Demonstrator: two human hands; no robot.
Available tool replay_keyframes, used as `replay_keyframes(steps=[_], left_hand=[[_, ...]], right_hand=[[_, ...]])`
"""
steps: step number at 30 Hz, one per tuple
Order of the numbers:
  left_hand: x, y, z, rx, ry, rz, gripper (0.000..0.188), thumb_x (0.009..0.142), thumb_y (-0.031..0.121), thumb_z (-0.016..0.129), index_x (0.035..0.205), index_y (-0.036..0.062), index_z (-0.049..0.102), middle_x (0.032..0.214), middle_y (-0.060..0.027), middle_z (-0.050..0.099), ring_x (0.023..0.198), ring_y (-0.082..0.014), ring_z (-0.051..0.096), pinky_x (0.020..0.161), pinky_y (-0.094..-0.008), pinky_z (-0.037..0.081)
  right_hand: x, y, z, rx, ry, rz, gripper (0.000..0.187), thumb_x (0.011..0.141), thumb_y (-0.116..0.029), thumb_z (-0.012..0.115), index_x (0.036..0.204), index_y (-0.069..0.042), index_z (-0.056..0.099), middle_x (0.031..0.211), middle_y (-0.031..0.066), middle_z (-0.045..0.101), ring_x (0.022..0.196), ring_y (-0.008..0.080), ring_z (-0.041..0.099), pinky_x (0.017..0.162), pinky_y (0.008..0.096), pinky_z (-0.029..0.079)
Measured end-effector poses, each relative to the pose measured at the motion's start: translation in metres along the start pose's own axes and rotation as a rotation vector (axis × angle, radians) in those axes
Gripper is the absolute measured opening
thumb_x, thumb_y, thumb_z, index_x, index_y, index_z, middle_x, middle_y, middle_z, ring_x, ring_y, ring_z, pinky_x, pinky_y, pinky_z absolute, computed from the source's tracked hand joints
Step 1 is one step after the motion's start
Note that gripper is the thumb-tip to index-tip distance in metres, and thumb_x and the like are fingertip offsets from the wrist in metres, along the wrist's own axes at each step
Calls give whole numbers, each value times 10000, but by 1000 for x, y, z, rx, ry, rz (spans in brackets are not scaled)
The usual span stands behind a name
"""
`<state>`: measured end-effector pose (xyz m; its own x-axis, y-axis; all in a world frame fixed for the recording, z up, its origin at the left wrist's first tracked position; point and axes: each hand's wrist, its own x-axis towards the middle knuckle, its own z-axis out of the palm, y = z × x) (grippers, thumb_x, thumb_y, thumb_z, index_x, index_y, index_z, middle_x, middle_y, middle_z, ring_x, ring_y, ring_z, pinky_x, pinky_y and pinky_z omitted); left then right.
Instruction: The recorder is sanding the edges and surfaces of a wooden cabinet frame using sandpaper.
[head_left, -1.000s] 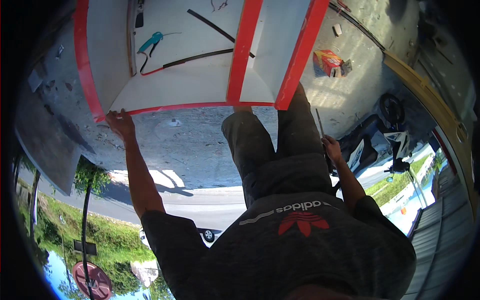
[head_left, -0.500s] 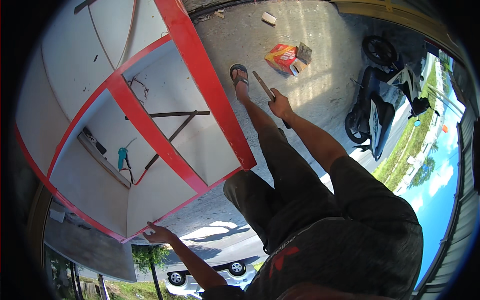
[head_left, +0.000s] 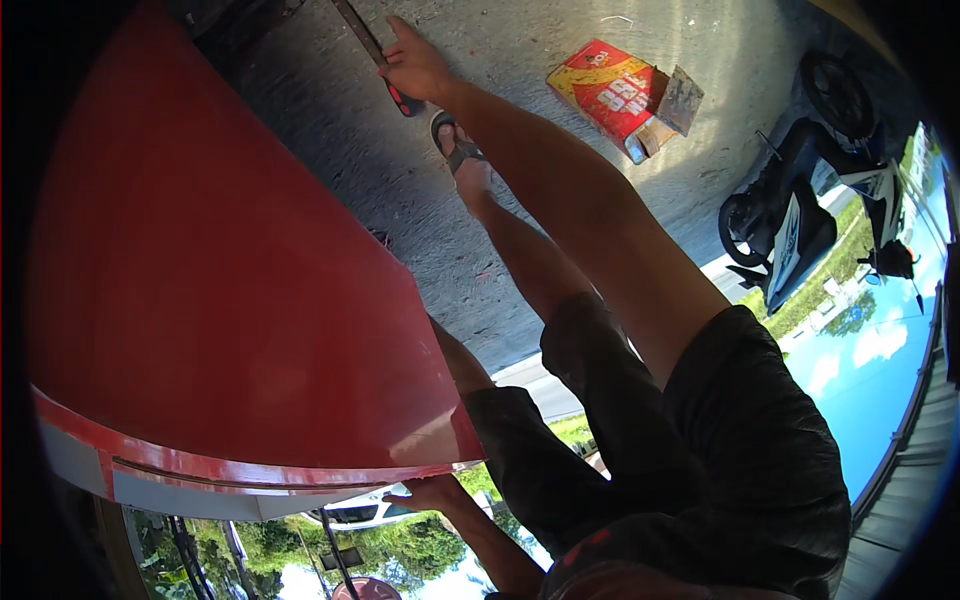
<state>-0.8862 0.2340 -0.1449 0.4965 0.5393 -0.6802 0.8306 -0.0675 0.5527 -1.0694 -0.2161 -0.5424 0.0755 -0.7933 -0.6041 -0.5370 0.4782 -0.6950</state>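
Note:
A large glossy red cabinet [head_left: 250, 300] fills the left side, its smooth outer panel facing me. Along its lower edge runs a red rim with a strip of white board under it. My left hand [head_left: 430, 493] is at this edge, fingers along the underside and partly hidden by the panel. Farther up, my right hand [head_left: 415, 70] is closed round a long, flat-bladed hand tool [head_left: 402, 98] with a black and red handle, its index finger stretched out. The blade points to the upper left; its exact kind does not show. My sandalled foot [head_left: 462, 155] stands just below this hand.
A torn red and yellow cardboard box [head_left: 605, 90] lies on the concrete floor [head_left: 510, 60]. To the right stands a black and white motorbike [head_left: 790, 245]. Part of a white car [head_left: 355, 515] shows beyond the cabinet's lower edge.
The smooth red panel fills the left where white compartments with tools inside showed before. My right hand and the tool have moved left and up; my left hand has shifted right along the edge.

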Motion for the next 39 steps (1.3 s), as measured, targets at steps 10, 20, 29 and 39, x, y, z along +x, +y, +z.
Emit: replay_keyframes(steps=[10,20,29,39], left_hand=[[-15,-23,11,137,-65,291,889,960,776,410,1527,91,413,1513,-148,438,1367,-348,449,1163,-565,356],[22,-22,8,-115,-38,197,972,942,809,395,1581,78,346,1555,-133,429,1388,-354,452,1179,-472,343],[21,-59,50,-314,-363,149,833,1031,724,240,1572,104,367,1589,-104,402,1448,-330,395,1214,-476,287],[-21,-63,-26,-316,-84,-230,1043,913,848,324,1568,41,404,1618,-150,422,1456,-324,408,1185,-495,258]], right_hand=[[106,96,-248,-1037,523,-193,955,764,-264,759,1592,-362,292,1576,247,339,1416,466,386,1046,673,404],[-2,111,-182,-481,134,-278,654,843,-223,784,1395,13,524,1285,259,627,1227,441,586,1055,489,455],[-315,28,-225,-346,68,31,776,944,-275,725,1563,-5,343,1170,229,720,996,325,728,872,415,554],[-428,-187,-307,191,-102,86,382,964,-119,566,1337,-40,594,963,25,626,832,118,604,751,265,504]])
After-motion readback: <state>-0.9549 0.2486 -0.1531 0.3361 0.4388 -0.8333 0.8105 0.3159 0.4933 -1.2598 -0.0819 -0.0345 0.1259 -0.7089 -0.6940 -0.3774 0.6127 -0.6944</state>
